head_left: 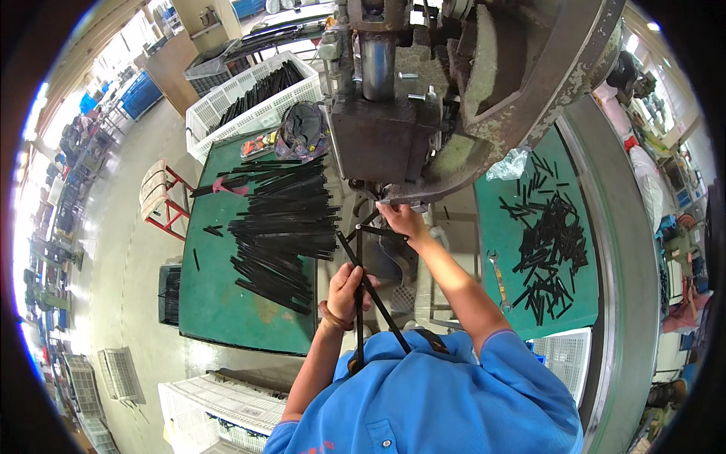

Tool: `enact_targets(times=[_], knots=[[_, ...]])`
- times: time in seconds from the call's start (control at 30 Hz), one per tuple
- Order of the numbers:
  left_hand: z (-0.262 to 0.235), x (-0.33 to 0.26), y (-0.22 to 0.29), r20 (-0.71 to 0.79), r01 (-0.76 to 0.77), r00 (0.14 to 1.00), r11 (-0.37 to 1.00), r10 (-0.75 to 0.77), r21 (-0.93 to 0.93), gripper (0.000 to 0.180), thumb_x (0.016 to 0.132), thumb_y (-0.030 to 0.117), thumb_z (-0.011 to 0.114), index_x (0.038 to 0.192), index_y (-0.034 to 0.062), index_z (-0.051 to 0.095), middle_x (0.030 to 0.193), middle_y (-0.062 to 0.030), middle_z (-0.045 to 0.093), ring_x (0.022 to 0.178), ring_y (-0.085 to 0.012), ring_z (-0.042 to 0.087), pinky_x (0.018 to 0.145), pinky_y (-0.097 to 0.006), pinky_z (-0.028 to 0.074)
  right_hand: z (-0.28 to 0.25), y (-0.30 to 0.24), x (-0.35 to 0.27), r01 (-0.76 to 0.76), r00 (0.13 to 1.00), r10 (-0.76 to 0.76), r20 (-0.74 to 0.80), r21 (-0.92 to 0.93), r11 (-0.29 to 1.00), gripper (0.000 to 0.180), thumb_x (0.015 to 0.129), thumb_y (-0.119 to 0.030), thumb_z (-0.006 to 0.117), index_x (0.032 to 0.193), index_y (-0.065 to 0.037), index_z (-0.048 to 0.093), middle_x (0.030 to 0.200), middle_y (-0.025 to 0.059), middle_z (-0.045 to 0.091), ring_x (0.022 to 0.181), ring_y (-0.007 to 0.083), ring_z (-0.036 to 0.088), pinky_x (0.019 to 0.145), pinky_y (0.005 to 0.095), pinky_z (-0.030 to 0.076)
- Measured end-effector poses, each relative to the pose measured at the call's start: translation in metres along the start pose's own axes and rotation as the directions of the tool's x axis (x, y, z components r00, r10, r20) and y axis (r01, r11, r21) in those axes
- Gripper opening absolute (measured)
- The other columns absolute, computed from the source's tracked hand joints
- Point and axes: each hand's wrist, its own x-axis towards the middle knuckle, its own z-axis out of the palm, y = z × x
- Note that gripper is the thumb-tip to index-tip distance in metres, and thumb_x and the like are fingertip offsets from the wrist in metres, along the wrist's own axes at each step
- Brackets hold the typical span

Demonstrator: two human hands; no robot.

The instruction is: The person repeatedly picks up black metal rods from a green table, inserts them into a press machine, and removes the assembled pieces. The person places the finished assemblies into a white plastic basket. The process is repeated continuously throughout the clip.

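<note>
Long black strips (386,316), joined or crossed near a light round pivot, run from below the press up toward my chest. My left hand (348,289) is closed around them, a brown bracelet on its wrist. Higher up, under the press head (382,140), my right hand (403,221) pinches the far end of a black strip by the tooling. A short black strip (384,232) sticks out from the pivot, passing below my right hand. My fingertips partly hide the point where the strip meets the tool.
Many long black strips (283,219) lie on the green left table (204,291). Short black pieces (556,242) and a wrench (499,280) are on the green right table (491,219). A white crate (204,125) of strips stands far left, a red-framed stool (166,198) nearer.
</note>
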Motion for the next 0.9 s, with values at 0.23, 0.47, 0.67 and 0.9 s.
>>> enact_targets(times=[0.23, 0.47, 0.67, 0.9], knots=[[0.013, 0.018, 0.006, 0.085, 0.077, 0.993, 0.996, -0.080, 0.045, 0.018, 0.096, 0.020, 0.042, 0.098, 0.0031, 0.044, 0.076, -0.0106, 0.063, 0.043, -0.0102, 0.051, 0.037, -0.021, 0.039, -0.030, 0.006, -0.012, -0.778, 0.505, 0.748, 0.430, 0.602, 0.179, 0.028, 0.087, -0.033, 0.058, 0.072, -0.010, 0.053, 0.061, -0.0007, 0.052, 0.050, 0.0080, 0.045, 0.045, 0.0245, 0.036], [0.028, 0.061, -0.004, 0.189, 0.089, 0.976, 0.992, -0.104, 0.086, 0.015, 0.096, 0.021, 0.045, 0.100, 0.0062, 0.047, 0.076, -0.0092, 0.064, 0.043, -0.0095, 0.052, 0.037, -0.020, 0.040, -0.107, -0.066, -0.095, -0.851, 0.486, 0.566, 0.666, 0.509, 0.132, 0.035, 0.098, -0.034, 0.038, 0.108, -0.004, 0.053, 0.073, 0.0030, 0.062, 0.059, 0.0109, 0.057, 0.054, 0.0242, 0.046], [0.025, 0.067, -0.007, 0.162, 0.169, 0.970, 0.981, -0.184, 0.098, 0.015, 0.095, 0.020, 0.045, 0.099, 0.0065, 0.049, 0.076, -0.0092, 0.064, 0.044, -0.0087, 0.051, 0.038, -0.021, 0.041, -0.106, -0.116, -0.110, -0.843, 0.509, 0.522, 0.684, 0.520, 0.140, 0.027, 0.097, -0.026, 0.041, 0.107, -0.004, 0.053, 0.070, -0.0005, 0.058, 0.059, 0.0050, 0.050, 0.052, 0.0199, 0.040], [0.016, 0.072, -0.010, 0.197, 0.200, 0.954, 0.969, -0.227, 0.145, 0.018, 0.094, 0.021, 0.047, 0.099, 0.0035, 0.049, 0.084, -0.0133, 0.065, 0.048, -0.0104, 0.054, 0.039, -0.022, 0.042, -0.081, -0.141, -0.123, -0.797, 0.511, 0.689, 0.514, 0.583, 0.157, 0.015, 0.095, -0.017, 0.046, 0.097, -0.005, 0.056, 0.061, -0.0052, 0.045, 0.051, 0.0036, 0.038, 0.046, 0.0194, 0.030]])
